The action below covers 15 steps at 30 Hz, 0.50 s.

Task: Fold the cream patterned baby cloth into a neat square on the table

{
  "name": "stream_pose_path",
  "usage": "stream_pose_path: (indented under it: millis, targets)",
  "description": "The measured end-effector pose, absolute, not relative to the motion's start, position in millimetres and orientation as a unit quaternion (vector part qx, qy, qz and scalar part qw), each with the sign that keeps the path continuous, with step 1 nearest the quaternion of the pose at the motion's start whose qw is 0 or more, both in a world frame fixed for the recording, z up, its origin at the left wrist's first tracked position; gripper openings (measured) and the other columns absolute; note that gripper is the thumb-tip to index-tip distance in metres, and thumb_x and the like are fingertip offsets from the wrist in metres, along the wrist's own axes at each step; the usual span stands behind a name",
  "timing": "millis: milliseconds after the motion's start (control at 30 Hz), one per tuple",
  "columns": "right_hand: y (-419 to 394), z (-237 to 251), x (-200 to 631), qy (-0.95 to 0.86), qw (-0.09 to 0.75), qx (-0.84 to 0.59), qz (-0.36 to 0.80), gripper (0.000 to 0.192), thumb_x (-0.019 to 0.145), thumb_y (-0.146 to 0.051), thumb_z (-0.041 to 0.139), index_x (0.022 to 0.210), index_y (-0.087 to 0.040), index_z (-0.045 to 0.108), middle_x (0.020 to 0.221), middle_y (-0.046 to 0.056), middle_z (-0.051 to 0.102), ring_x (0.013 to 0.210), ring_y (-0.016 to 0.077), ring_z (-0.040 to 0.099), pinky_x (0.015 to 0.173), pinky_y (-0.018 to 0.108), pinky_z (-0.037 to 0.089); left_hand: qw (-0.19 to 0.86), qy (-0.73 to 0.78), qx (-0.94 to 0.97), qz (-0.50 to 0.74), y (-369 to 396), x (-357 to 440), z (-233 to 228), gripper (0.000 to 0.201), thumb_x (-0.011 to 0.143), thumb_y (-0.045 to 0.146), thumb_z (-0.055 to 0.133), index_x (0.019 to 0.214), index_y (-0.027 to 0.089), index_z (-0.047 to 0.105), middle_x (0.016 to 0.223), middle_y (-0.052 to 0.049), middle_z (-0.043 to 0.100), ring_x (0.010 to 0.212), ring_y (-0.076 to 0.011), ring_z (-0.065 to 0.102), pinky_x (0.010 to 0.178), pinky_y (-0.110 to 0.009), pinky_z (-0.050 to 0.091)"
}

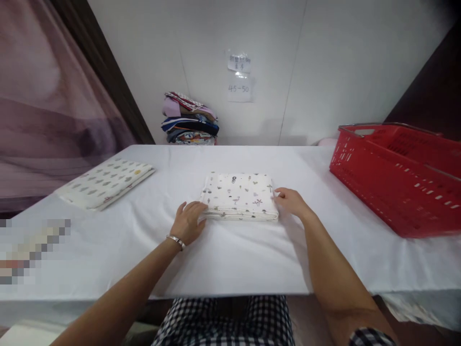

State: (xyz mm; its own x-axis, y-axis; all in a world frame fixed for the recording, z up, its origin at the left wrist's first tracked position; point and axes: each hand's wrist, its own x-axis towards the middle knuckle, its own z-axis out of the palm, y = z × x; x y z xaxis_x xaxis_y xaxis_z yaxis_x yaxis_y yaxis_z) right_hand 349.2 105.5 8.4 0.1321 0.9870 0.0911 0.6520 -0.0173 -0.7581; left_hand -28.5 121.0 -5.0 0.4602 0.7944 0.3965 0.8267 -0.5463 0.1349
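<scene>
A folded white cloth [239, 192] with small animal and plant prints lies flat on the white-covered table in front of me. Its layered folds face my side. My left hand [189, 222], with a bracelet at the wrist, rests against the cloth's left near corner, fingers stretched out and thumb apart. At the opposite side, my right hand [291, 201] touches the right edge with its fingertips, fingers loosely bent and not wrapped round it. Part of the right fingers is hidden from view.
Another folded cloth [108, 181] with grey cloud prints lies at the left. A red plastic basket [389, 178] stands on the right. Behind the white table [230, 269], a stack of folded fabrics [190, 120] sits by the wall, where paper signs [239, 89] hang. A blurred-out patch covers the left edge.
</scene>
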Motion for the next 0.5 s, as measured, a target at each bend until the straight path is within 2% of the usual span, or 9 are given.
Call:
stream_pose_path:
  millis: [67,133,333,500]
  targets:
    - [102,14,338,-0.619,0.405,-0.651,0.168,0.027,0.074,-0.032,0.054,0.095,-0.021,0.066,0.080,0.002,0.065,0.071,0.0153,0.056,0.067,0.027,0.041,0.033,-0.465,-0.852,-0.237,117,-22,-4,0.029,0.077,0.029,0.052,0.105,0.021,0.058,0.109,-0.007,0.063,0.110,-0.0231,0.050,0.103,-0.045,0.022]
    - [98,18,325,-0.658,0.426,-0.596,0.175,0.022,0.076,-0.032,0.053,0.089,-0.022,0.067,0.084,0.002,0.064,0.074,0.0146,0.056,0.067,0.026,0.041,0.018,-0.461,-0.849,-0.257,116,-11,-2,0.025,0.083,0.032,0.046,0.100,0.021,0.061,0.105,-0.006,0.064,0.103,-0.0208,0.054,0.101,-0.043,0.025]
    - [89,15,296,-0.762,0.304,-0.520,0.238,0.015,0.076,-0.030,0.058,0.084,-0.025,0.069,0.083,0.002,0.063,0.084,0.0169,0.054,0.074,0.029,0.040,-0.029,-0.421,-0.871,-0.251,130,18,1,0.025,0.086,0.028,0.043,0.096,0.020,0.065,0.100,-0.007,0.065,0.094,-0.0197,0.056,0.088,-0.037,0.039]
    - [92,9,297,-0.769,0.276,-0.519,0.250,0.017,0.078,-0.028,0.055,0.086,-0.025,0.069,0.085,0.002,0.062,0.082,0.0164,0.055,0.075,0.029,0.040,-0.078,-0.413,-0.882,-0.214,140,23,0,0.023,0.082,0.027,0.048,0.092,0.022,0.067,0.095,-0.006,0.064,0.088,-0.0201,0.055,0.081,-0.036,0.043]
